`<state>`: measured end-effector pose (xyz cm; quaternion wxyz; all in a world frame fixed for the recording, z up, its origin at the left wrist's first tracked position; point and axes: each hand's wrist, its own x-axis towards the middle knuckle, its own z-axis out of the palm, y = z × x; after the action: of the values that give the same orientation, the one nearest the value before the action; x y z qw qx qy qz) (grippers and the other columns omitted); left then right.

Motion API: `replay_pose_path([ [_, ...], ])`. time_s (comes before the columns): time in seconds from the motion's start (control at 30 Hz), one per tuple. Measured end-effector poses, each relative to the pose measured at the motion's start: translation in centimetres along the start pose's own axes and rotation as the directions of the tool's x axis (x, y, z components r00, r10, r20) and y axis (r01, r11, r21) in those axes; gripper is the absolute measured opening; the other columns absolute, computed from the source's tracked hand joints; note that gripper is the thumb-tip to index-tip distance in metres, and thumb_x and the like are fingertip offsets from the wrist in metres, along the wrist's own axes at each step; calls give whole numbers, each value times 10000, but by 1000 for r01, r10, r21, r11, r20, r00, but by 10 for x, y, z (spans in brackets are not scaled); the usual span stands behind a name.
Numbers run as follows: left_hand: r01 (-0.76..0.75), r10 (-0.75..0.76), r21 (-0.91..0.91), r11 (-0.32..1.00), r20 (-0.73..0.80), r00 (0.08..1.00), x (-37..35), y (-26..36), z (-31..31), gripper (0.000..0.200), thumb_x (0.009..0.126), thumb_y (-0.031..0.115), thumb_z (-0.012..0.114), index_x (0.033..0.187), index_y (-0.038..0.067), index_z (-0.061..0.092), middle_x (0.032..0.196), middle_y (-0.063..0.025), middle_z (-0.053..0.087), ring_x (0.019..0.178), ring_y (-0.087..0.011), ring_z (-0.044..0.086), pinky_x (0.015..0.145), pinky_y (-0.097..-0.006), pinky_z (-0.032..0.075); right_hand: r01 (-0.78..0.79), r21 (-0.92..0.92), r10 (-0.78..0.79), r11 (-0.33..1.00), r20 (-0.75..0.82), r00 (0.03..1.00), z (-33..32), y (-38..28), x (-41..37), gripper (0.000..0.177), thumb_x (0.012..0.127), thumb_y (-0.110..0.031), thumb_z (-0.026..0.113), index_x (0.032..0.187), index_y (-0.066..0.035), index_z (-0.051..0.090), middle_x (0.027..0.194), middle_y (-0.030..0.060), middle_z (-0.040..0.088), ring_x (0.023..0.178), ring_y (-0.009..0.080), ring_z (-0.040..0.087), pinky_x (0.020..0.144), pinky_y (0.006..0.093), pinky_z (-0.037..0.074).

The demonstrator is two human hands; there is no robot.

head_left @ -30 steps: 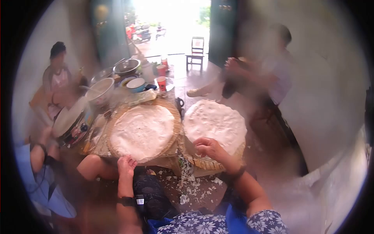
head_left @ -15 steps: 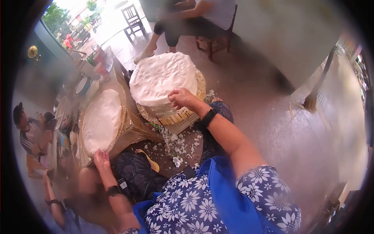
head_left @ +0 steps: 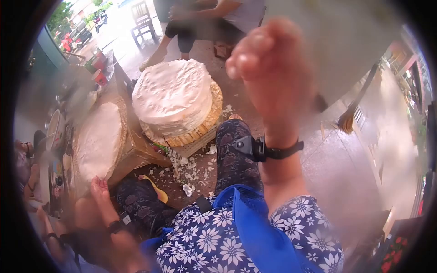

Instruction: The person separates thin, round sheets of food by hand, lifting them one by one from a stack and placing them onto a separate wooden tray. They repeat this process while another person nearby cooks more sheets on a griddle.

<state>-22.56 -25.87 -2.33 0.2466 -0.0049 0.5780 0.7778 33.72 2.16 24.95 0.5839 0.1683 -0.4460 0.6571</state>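
My right hand (head_left: 273, 63) is raised close to the camera, blurred, fingers curled in; whether anything is in them is hidden. Beyond it, to the left, a thick stack of thin white round sheets (head_left: 170, 93) lies on a round woven tray (head_left: 214, 116). At the near end of another white round layer (head_left: 101, 136), my left hand (head_left: 100, 186) has its fingers bent together at the edge. That layer lies on a second woven tray (head_left: 122, 120), left of the stack.
White scraps (head_left: 187, 189) litter the floor between my knees. A cardboard box (head_left: 141, 145) stands under the trays. Another person (head_left: 195, 27) sits beyond the stack, and others are at the left edge. A broom (head_left: 348, 120) leans at the right; a chair (head_left: 143, 27) stands behind.
My right hand has lifted off the stack's near side and come up towards the camera. My left hand stays at the layer's edge. The view has shifted slightly.
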Motion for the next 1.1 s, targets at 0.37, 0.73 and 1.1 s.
replay_pose_path([
  [0.37,104,-108,44,994,96,990,79,0,-51,148,922,182,500,1039,101,543,955,-18,568,893,-191,556,852,-392,470,75,-4,-67,997,394,917,77,-106,-8,229,762,-87,516,540,-128,555,510,-44,550,456,58,529,437,196,396],
  [0.73,-9,10,-75,997,22,1000,-14,-7,7,121,816,159,591,921,131,539,823,-9,556,693,-160,561,569,-295,474,219,7,-205,976,380,902,69,-74,2,94,841,-173,565,835,-79,559,716,26,567,552,140,588,502,296,478],
  [1.1,-22,16,-55,998,-113,993,-77,10,62,144,775,143,578,895,119,503,768,-21,510,643,-171,544,552,-329,469,154,-41,-131,987,341,931,64,-23,-9,185,939,-248,488,963,-67,518,831,75,540,648,196,600,595,344,499],
])
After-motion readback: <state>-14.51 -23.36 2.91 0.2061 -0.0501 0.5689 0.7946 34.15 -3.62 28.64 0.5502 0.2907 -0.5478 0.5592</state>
